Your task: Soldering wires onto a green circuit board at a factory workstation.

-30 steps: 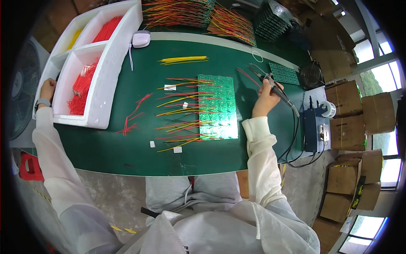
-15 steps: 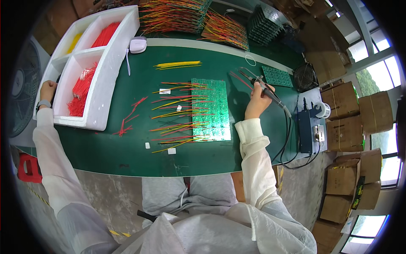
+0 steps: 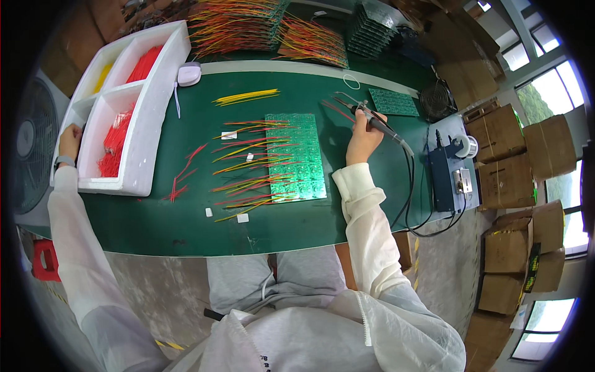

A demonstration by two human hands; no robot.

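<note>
My right hand (image 3: 362,137) is closed round a soldering iron (image 3: 383,126) with a thin metal guide at its tip, held above the bench. Thin red wires (image 3: 338,111) stick out beside the tip, seemingly from the same hand. At the far left, my left hand (image 3: 70,142) is curled at a narrow compartment of the white foam box (image 3: 139,177); its fingertips and anything in them are hidden. Between the hands lies a green circuit board panel (image 3: 304,158), with red and yellow wires (image 3: 238,164) fanning out from its left side.
Yellow wires (image 3: 246,97) and loose red wires (image 3: 180,177) lie on the green bench (image 3: 167,229). Wired boards (image 3: 232,28) are stacked at the back. On the right stand a blue soldering unit (image 3: 442,177), a small black fan (image 3: 437,100) and trailing cables (image 3: 409,198).
The view has shifted slightly, moving the bench things a little left in the picture. My left hand is still at the foam box; my right still holds the soldering iron.
</note>
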